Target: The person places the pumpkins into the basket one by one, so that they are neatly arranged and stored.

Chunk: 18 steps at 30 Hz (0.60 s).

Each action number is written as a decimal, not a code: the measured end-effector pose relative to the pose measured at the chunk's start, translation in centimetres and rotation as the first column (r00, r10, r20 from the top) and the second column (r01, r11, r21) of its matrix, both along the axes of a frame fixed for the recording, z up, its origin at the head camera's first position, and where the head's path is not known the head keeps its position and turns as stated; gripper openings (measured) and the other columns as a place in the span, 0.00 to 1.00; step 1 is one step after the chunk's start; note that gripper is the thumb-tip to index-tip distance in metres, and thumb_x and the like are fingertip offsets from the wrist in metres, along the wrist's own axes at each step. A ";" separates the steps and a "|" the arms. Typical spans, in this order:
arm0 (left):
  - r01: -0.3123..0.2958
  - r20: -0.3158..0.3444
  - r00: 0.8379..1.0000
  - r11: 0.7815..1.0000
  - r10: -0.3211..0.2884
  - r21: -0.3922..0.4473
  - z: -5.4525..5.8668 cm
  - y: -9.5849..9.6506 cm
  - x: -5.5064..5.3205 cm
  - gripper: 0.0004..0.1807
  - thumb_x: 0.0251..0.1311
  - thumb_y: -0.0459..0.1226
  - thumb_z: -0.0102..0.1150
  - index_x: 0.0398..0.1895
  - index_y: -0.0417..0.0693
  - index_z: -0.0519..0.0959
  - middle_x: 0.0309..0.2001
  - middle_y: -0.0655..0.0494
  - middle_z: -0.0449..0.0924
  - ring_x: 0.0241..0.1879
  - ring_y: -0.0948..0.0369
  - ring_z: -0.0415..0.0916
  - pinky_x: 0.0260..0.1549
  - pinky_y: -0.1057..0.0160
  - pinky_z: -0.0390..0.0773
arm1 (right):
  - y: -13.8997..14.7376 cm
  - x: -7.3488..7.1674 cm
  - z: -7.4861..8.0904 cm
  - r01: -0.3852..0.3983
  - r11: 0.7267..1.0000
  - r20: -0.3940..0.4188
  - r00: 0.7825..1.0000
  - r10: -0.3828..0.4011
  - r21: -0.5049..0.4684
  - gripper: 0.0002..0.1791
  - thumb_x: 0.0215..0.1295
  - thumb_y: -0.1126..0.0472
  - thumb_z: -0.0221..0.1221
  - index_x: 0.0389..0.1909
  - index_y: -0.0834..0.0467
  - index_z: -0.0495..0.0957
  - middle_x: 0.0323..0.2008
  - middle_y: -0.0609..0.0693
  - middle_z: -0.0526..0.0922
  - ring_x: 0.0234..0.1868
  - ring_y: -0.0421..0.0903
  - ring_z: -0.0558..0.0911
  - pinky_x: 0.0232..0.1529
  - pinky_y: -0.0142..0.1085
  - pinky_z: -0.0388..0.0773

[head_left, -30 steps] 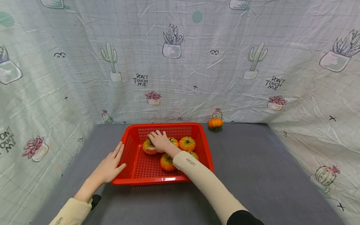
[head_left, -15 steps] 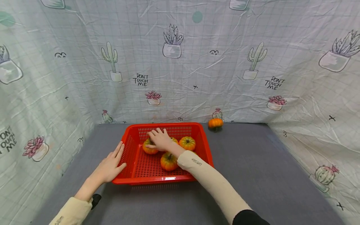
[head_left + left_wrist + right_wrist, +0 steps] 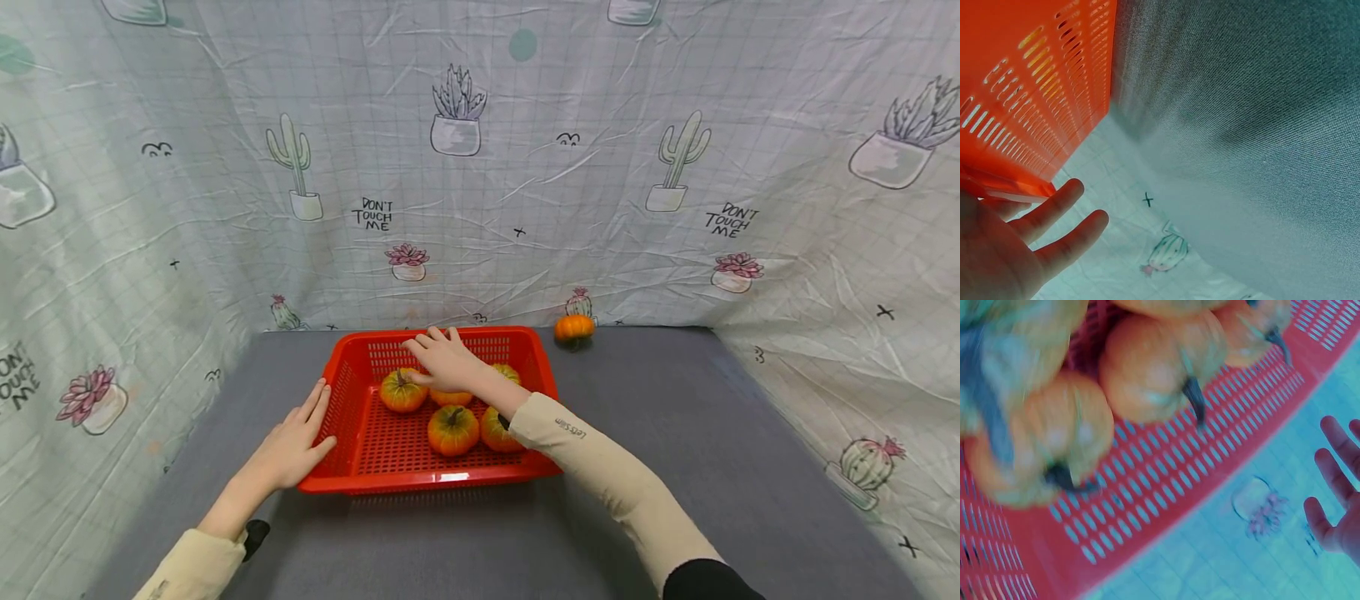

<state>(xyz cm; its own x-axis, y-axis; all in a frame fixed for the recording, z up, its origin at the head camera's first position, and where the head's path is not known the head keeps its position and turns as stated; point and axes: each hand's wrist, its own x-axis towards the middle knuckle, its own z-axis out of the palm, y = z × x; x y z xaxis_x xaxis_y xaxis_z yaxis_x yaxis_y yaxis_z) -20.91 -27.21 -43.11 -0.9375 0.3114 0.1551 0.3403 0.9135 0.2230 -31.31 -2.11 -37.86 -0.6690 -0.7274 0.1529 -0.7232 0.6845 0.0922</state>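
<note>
A red plastic basket [image 3: 405,481] holds several small orange-green pumpkins [image 3: 452,433], also seen close in the right wrist view. My left hand [image 3: 288,447] rests on the basket's left rim with its fingers straight; in the left wrist view, the fingers [image 3: 1067,240] extend past the rim. Over the back part of the basket hovers my right hand [image 3: 447,362], fingers spread and holding nothing. It partly hides the pumpkins under it. Nearest to its thumb is the leftmost pumpkin [image 3: 402,395]. The right wrist view shows the right hand's fingertips apart from the pumpkins.
One more orange pumpkin [image 3: 574,330] lies outside the basket, by its back right corner, near the wall. Grey cloth covers the table [image 3: 675,467]. A pale curtain [image 3: 517,275] printed with cactus drawings encloses the back and both sides.
My right hand has drawn off the leftmost pumpkin, up and to the right, and its forearm has swung right, uncovering front pumpkins. The left hand and the basket have stayed put.
</note>
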 end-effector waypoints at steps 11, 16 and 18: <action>-0.012 0.016 1.000 1.000 0.012 -0.007 -0.2 -0.1 -0.1 0.39 0.60 0.43 0.47 0.68 0.35 0.44 0.70 0.40 0.40 0.59 0.35 0.56 0.48 0.40 0.64 | 6.1 2.3 3.6 -0.054 0.994 -0.053 0.997 0.049 -0.097 0.20 0.63 0.50 0.49 0.54 0.50 0.68 0.45 0.45 0.76 0.44 0.44 0.67 0.42 0.42 0.58; -0.012 0.025 1.000 1.000 0.011 0.002 0.0 -0.1 0.1 0.39 0.60 0.43 0.47 0.68 0.35 0.44 0.70 0.41 0.39 0.59 0.35 0.55 0.49 0.40 0.63 | 10.3 2.5 3.6 -0.013 0.987 -0.078 0.997 0.001 -0.163 0.18 0.62 0.53 0.51 0.53 0.51 0.70 0.45 0.47 0.77 0.43 0.45 0.67 0.44 0.44 0.60; -0.005 0.022 1.000 1.000 0.004 0.005 0.0 0.0 0.1 0.39 0.60 0.43 0.47 0.68 0.35 0.45 0.70 0.41 0.39 0.59 0.35 0.55 0.49 0.40 0.64 | 12.1 2.4 3.2 0.010 0.983 -0.094 0.995 -0.027 -0.183 0.18 0.62 0.53 0.52 0.53 0.52 0.70 0.46 0.47 0.77 0.43 0.46 0.68 0.44 0.45 0.60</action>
<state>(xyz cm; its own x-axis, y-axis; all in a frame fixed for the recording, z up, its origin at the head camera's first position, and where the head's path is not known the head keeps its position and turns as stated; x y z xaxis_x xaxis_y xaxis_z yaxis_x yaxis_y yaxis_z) -20.83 -27.25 -43.09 -0.9421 0.3064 0.1362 0.3312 0.9138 0.2350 -28.93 9.94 -34.61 -0.6579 -0.6692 0.3455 -0.7040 0.7094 0.0334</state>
